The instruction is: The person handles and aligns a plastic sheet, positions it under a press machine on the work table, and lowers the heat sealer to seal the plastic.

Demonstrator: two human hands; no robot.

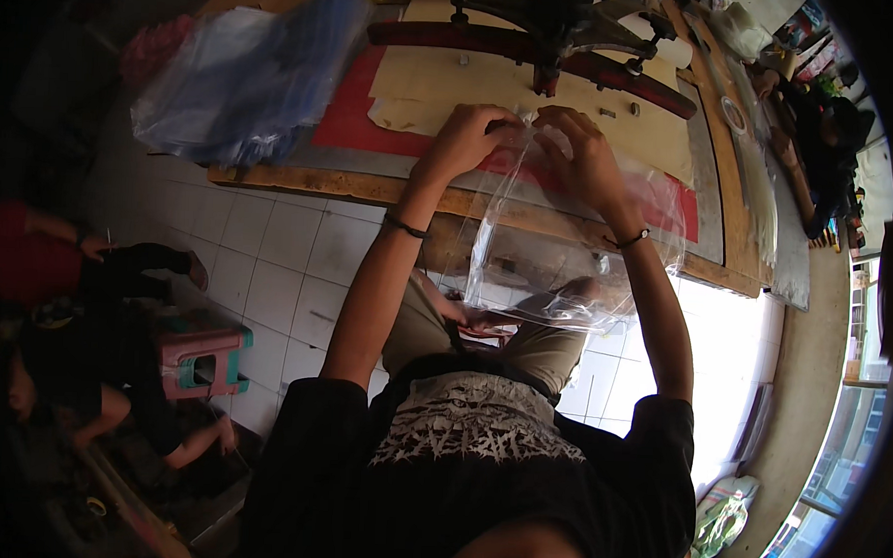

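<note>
A sheet of clear plastic, perhaps a bag, hangs from my two hands over the table's front edge toward my lap. My left hand pinches its upper edge, fingers closed. Close beside it, my right hand grips the same edge with bent fingers. Just beyond my fingertips stands a dark metal press-like machine with a long red bar across it. Beneath lies a tan sheet on a red sheet.
A heap of bluish clear plastic overhangs the table's left end. Small metal pieces lie near the bar. A roll of tape is at the right. People sit at left beside a pink and green stool; another person is at far right.
</note>
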